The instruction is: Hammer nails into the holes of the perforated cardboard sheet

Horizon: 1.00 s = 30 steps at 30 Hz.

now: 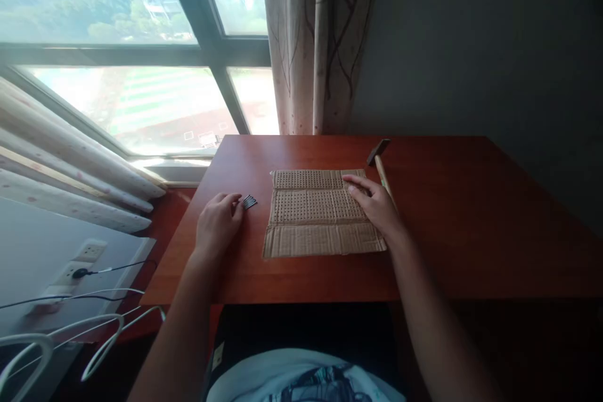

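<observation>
While the brown cardboard sheet [306, 237] lies flat near the centre of the frame, the step in hand seems to be steadying it and picking at the small metal nails [250, 201] beside it. The right hand [372, 202] rests on the sheet's right part, its fingers extended and the thumb apart from them. The left hand [220, 217], left of centre, is curled with its fingertips at the nails; whether they pinch any cannot be told. The next move probably calls for a fine grip of thumb and forefinger, because the nails are thin, smooth and bunched close together.

The cardboard is roughly rectangular, with worn edges and two creases across it; its upper two bands carry rows of small dark holes, and its lowest band is plain and ribbed. Just right of centre lies a hammer [383, 176], with dark metal head and pale, wood-like handle. Beneath all this is a glossy reddish-brown table [471, 220]. Toward the top centre hangs a soft, folded curtain [301, 44] with a branch pattern.
</observation>
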Available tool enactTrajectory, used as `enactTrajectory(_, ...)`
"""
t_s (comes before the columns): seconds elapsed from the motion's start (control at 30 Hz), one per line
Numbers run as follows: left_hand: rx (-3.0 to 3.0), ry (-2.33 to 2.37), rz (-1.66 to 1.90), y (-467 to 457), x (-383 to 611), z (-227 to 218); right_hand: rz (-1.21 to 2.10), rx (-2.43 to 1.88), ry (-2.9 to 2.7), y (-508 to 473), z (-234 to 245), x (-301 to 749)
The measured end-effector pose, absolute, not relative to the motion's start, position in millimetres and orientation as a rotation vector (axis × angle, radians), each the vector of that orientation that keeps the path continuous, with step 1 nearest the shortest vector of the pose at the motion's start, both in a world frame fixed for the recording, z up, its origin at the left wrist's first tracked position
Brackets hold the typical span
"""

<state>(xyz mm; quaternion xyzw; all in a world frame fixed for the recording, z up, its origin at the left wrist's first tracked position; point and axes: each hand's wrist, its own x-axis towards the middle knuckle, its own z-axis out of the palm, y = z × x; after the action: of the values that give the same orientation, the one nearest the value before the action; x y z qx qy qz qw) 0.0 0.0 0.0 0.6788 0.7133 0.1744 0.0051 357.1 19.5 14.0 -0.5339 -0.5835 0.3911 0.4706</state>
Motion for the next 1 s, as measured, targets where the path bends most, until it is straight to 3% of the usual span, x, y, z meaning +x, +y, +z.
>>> enactTrajectory(0.33, 2.233, 2.175, 0.124, 32.0, -5.9, 23.0, 0.972, -1.285, -1.414, 19.6, 12.2, 356.2)
enactTrajectory(0.83, 2.289, 2.17, -0.125, 44.4, -3.9, 29.3, 0.969, -1.271, -1.421, 19.4, 11.5, 356.4)
enactTrajectory(1.0, 2.147, 2.244, 0.246, 43.2, -4.0, 38.4, 0.961, -1.274, -1.425, 18.9, 12.2, 355.5)
